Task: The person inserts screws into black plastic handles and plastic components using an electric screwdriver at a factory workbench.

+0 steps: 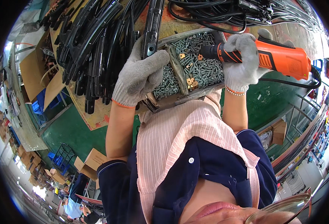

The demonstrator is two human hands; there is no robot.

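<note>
In a grey glove, my left hand (138,76) is closed round the lower end of a long black plastic housing (154,28), which has a round hole near that end. My right hand (243,59), gloved too, grips an orange and black electric screwdriver (284,59) with fingers wrapped round its body. The screwdriver's dark nose points left over a shallow box (179,100) of small silver screws (205,41). Several copper-coloured metal pieces (191,82) lie among the screws. A worn strip (177,69) divides the box. The screwdriver tip and the housing are apart.
A heap of similar black housings (93,48) with cables covers the worn table's (93,115) left side. Coiled black cables (205,11) lie at the back. The screwdriver's cord (295,85) loops at the right. Open cardboard boxes (33,71) stand at the left, beyond the table.
</note>
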